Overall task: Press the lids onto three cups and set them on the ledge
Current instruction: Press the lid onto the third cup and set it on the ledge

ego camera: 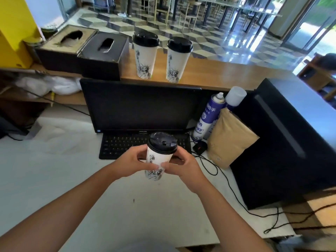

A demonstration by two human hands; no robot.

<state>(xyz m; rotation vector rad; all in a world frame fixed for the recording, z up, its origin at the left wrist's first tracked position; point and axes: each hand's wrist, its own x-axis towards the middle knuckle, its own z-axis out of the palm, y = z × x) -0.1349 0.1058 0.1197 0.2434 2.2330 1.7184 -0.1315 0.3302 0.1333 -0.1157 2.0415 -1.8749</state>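
Observation:
Two white paper cups with black lids stand upright on the wooden ledge: one cup on the left and a second cup beside it. A third white cup with a black lid on top is held in front of the keyboard, above the white counter. My left hand wraps its left side and my right hand grips its right side. Both hands cover the cup's middle; its printed lower part shows below the fingers.
A black monitor and keyboard sit below the ledge. Two tissue boxes stand on the ledge's left part. Spray cans, a brown paper bag, a black box and cables lie at the right.

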